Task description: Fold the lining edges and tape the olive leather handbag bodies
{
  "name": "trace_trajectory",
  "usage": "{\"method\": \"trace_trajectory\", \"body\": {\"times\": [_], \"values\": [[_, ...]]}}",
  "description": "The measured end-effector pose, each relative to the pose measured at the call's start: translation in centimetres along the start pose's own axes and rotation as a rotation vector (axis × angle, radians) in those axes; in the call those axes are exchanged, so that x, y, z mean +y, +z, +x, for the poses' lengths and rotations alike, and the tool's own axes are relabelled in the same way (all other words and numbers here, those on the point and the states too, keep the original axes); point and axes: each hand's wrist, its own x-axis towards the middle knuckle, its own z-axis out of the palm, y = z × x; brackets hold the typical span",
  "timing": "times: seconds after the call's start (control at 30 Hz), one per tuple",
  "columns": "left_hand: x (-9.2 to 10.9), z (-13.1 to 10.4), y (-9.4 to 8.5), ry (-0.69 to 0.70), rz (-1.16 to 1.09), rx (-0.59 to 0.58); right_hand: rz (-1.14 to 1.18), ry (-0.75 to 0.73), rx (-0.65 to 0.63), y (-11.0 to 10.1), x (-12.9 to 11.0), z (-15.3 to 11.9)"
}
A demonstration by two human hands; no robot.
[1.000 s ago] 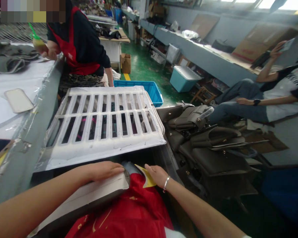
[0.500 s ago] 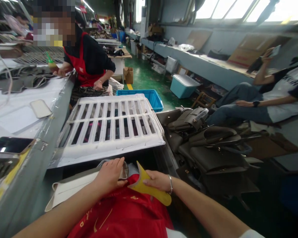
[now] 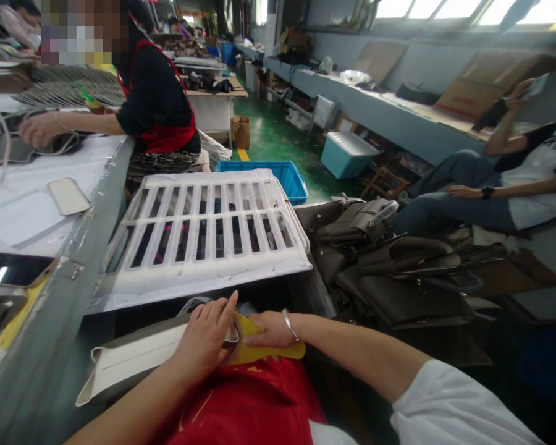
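Observation:
In my lap, against a red apron, lies a bag piece [image 3: 139, 353] with a cream inside and dark grey edges. My left hand [image 3: 200, 339] grips its right end, fingers over the top and the index finger raised. My right hand [image 3: 269, 329], with a silver bangle at the wrist, is closed around a flat yellow plastic scraper [image 3: 285, 351]. The scraper's broad end meets the bag piece's open end beside my left fingers; its tip is partly hidden there. The rounded handle end sticks out to the right, below the palm.
Ahead stands a white slatted rack [image 3: 204, 269], with a blue crate [image 3: 296, 185] behind it. Dark grey bags [image 3: 408, 296] are piled at the right. A phone [image 3: 16, 269] lies on the left table. One co-worker reaches across that table; another person sits at the right.
My right hand has moved left, bringing the scraper's forked end up to the bag piece by my left hand. The co-worker at the left has stretched an arm over the table.

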Motion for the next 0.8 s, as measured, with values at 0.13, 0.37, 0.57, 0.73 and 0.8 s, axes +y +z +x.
{"method": "trace_trajectory", "body": {"times": [0.13,0.37,0.57,0.73,0.8], "values": [[-0.3,0.1,-0.2,0.011,-0.003,-0.046,0.164,0.073,-0.076,0.0,-0.4,0.4],[-1.7,0.0,-0.4,0.067,-0.043,-0.138,0.333,0.094,-0.077,0.7,-0.3,1.2],[-3.3,-0.4,-0.1,0.154,-0.101,-0.140,0.399,0.104,-0.011,1.7,0.3,1.9],[-4.0,-0.7,0.1,0.196,-0.150,-0.157,0.483,0.134,0.020,2.6,0.2,2.0],[-4.1,-0.7,0.2,0.216,-0.170,-0.156,0.478,0.156,0.073,3.2,0.3,2.0]]}}
